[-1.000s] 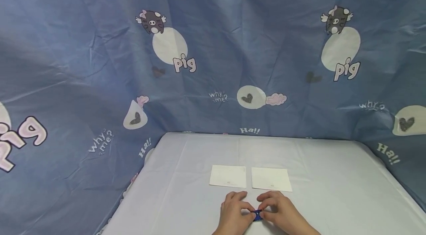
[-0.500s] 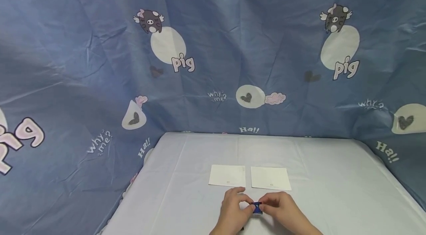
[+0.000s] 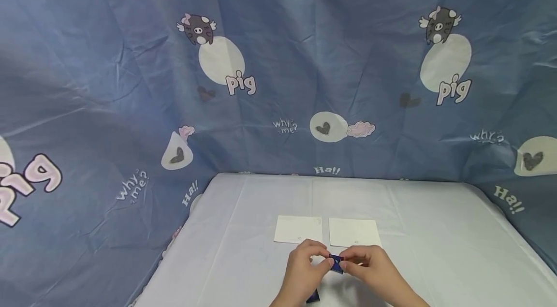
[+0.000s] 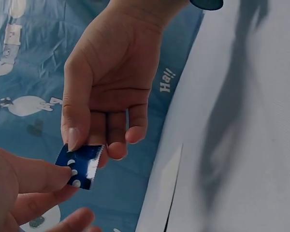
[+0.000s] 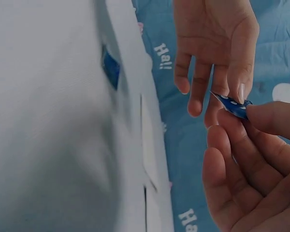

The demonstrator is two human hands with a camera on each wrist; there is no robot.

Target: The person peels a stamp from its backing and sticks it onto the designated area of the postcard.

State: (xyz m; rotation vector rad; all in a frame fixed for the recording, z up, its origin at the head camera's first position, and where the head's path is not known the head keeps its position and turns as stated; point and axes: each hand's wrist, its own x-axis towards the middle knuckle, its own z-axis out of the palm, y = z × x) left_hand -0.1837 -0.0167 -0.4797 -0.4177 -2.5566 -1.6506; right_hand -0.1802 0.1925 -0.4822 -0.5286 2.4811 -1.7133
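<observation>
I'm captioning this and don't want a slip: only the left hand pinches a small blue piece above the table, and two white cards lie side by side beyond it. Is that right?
Not quite: besides the left hand, the right hand also pinches the small blue piece, as the head view shows. The rest stands.

Dotted blue packet (image 4: 83,165), white table (image 3: 435,234); printed blue backdrop (image 3: 278,65)

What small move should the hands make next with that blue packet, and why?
Probably a gentle opposing twist to start a tear: the left hand and right hand both pinch the small blue packet, one edge looks jagged, and no tear shows.
</observation>
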